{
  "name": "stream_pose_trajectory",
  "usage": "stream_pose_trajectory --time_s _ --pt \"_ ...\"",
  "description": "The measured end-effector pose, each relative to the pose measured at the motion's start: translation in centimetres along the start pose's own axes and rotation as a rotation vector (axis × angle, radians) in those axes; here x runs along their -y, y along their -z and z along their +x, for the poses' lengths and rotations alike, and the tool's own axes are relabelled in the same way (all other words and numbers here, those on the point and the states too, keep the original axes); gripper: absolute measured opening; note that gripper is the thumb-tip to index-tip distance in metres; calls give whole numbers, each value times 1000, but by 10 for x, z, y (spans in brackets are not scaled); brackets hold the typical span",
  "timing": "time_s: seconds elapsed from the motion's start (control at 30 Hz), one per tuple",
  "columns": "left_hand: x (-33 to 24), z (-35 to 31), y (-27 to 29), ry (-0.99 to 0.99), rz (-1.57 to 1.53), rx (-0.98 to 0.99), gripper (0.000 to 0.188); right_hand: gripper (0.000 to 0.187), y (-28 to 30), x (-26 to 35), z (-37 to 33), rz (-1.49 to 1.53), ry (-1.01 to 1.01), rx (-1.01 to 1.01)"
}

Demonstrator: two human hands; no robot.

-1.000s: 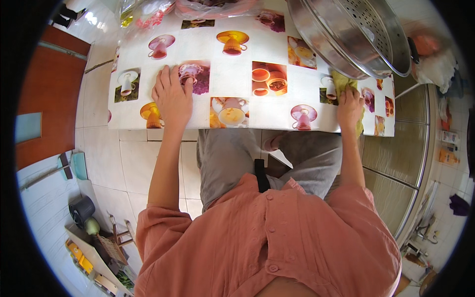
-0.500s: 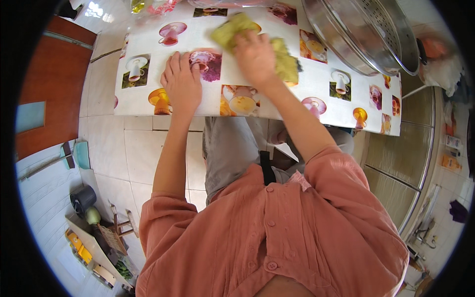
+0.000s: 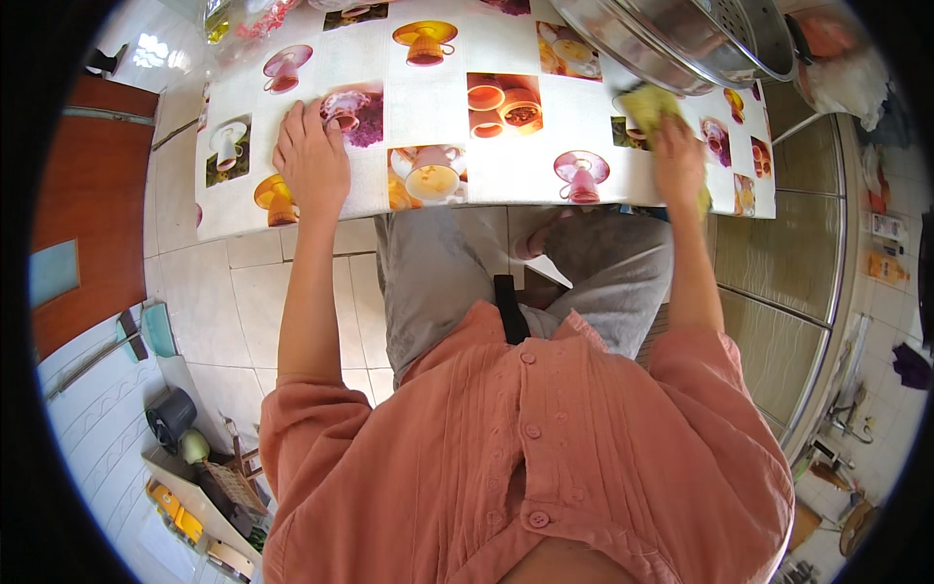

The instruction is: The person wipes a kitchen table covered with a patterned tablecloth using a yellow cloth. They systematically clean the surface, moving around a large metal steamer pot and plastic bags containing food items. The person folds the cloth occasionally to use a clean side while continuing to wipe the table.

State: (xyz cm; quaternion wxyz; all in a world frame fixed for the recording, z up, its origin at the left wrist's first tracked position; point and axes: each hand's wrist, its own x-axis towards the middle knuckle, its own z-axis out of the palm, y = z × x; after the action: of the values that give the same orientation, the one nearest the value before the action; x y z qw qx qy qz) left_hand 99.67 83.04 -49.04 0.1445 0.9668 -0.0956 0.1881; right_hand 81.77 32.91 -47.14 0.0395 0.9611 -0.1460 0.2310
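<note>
My left hand lies flat on the tablecloth, fingers stretched forward, holding nothing. It rests beside a printed picture of a purple cup. Near the right front edge, my right hand grips a yellow-green cleaning cloth against the tablecloth. Part of the cloth sticks out beyond the fingers and some hangs at the hand's right side; both are slightly blurred. The white tablecloth carries many printed cups and saucers.
Large steel steamer pots stand at the far right of the table, just beyond the cloth. Clear plastic bags lie at the far left. My legs are under the front edge. A brown door stands at the left.
My right hand has swept the cloth from the table's far middle to the right, toward the front edge. My left hand stays flat on the same printed spot. The view has shifted slightly.
</note>
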Motion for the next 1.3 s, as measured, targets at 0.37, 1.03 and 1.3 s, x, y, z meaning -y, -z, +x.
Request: stream_pose_trajectory --time_s 0.37,1.03,1.3 --pt "2 -3 -2 -9 30 -12 43 25 13 151 -11 157 198 39" --pt "11 2 -9 -29 32 -3 44 62 64 32 -70 230 361 247" --pt "1 0 -8 -15 97 21 44 66 77 -41 -77 200 29 254"
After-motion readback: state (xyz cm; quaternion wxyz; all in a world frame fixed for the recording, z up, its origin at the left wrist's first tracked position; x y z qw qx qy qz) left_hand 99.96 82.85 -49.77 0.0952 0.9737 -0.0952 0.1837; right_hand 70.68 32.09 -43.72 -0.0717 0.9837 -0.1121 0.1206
